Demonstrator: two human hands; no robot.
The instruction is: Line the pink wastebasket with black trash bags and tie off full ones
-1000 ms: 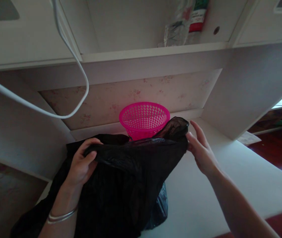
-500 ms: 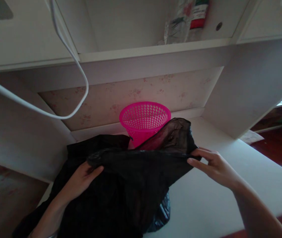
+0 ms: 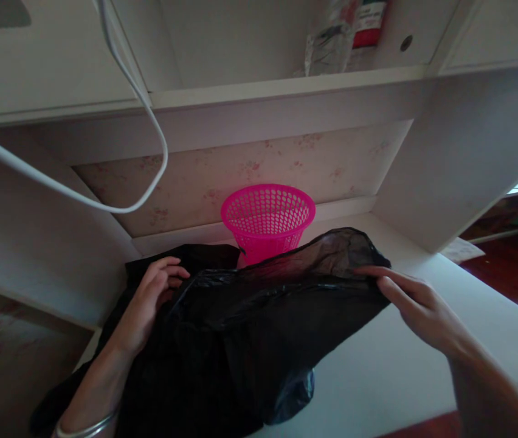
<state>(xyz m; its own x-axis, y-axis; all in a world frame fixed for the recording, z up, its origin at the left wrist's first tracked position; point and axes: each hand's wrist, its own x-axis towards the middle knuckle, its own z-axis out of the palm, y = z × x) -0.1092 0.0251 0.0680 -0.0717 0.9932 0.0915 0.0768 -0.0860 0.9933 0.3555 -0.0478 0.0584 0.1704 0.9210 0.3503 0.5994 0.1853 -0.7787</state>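
pinched between thumb and fingers, the rim of the black bag (image 3: 295, 322) is in our right hand (image 3: 423, 310), the fingers seeming to reach inside the mouth. our left hand (image 3: 147, 304) sits at the other end of the mouth, fingers curled and slightly apart; we cannot tell whether it presses any plastic.

compared with a second ago, our right hand is farther toward the right edge of the desk (image 3: 377, 377), and the mouth stretches wider, a see-through flap raised along its far side. our left hand looks looser than half a second ago, when it pinched the rim. for the work, we judge this means the mouth is opening, held mostly from the right.

the bag covers much of the desk's left part. behind it, near the back edge, the pink basket (image 3: 265, 243) stands upright as before, its lower part hidden, so we cannot tell whether the two touch.
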